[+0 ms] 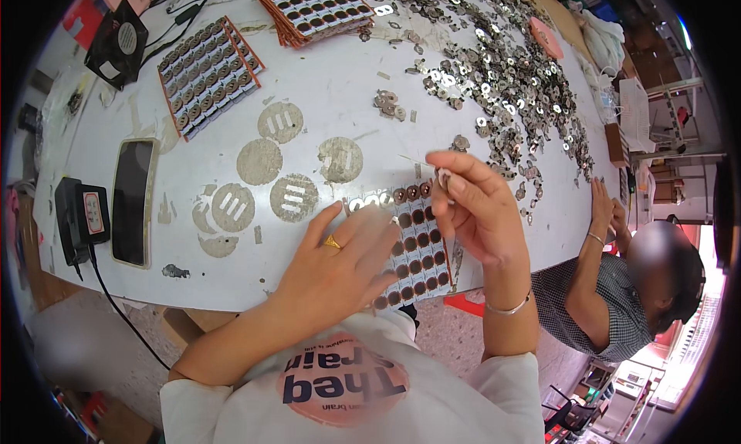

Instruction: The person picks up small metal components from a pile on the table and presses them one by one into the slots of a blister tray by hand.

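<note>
My right hand point(477, 208) is closed in a pinch on a few small metal pieces point(444, 183), just above the far right corner of a panel. That panel of round dark-centred parts point(417, 251) lies on the table in front of me. Shiny metal plates point(367, 202) sit on part of its far row, and brownish discs at that row's right end. My left hand point(336, 262), with a gold ring, hovers over the panel's left side and hides much of it. Its fingertips are smeared by motion, so what they hold is unclear.
Loose metal pieces point(494, 73) spread over the far right. Panels are stacked point(316, 11) at the back, with more point(208, 77) at left. A phone point(135, 205), black adapter point(81, 220) and small fan point(117, 44) lie left. Another person's hands point(606, 212) rest at the right edge.
</note>
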A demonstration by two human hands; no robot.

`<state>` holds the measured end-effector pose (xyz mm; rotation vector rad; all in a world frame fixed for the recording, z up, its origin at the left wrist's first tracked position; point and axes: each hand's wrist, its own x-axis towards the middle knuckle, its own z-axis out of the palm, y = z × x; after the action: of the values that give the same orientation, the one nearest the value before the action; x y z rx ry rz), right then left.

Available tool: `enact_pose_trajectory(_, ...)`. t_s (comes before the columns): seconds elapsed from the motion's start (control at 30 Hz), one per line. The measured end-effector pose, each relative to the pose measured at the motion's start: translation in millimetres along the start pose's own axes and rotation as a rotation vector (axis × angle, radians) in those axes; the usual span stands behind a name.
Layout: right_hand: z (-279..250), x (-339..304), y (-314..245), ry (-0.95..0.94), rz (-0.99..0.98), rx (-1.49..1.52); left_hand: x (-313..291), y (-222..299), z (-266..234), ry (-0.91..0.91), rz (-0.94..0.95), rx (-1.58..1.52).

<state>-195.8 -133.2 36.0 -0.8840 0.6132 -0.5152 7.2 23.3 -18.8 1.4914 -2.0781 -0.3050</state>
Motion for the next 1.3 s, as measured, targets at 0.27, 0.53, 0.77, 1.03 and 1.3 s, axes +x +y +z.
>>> enact_pose_trajectory(0.27, -1, -17, 38, 0.107, -0.063, 0.260, 2, 1, -4, -0.013, -0.038, 0.021)
enact_pose_trajectory(0.53, 7, -18, 30, 0.269, 0.042, -0.644, 1, -1, -3, -0.043, -0.031, 0.010)
enact_pose_trajectory(0.77, 8, -14, 37, 0.159, -0.154, -0.991, 2, -1, -3, -0.047, -0.019, 0.035)
enact_pose_trajectory(1.03, 17, -17, 37, 0.254, -0.093, -1.073, 1, 1, -1, -0.022, -0.019, 0.075)
enact_pose_trajectory(1.3, 27, -23, 40, 0.227, -0.162, -1.204, 1, 5, 3, 0.013, -0.013, 0.150)
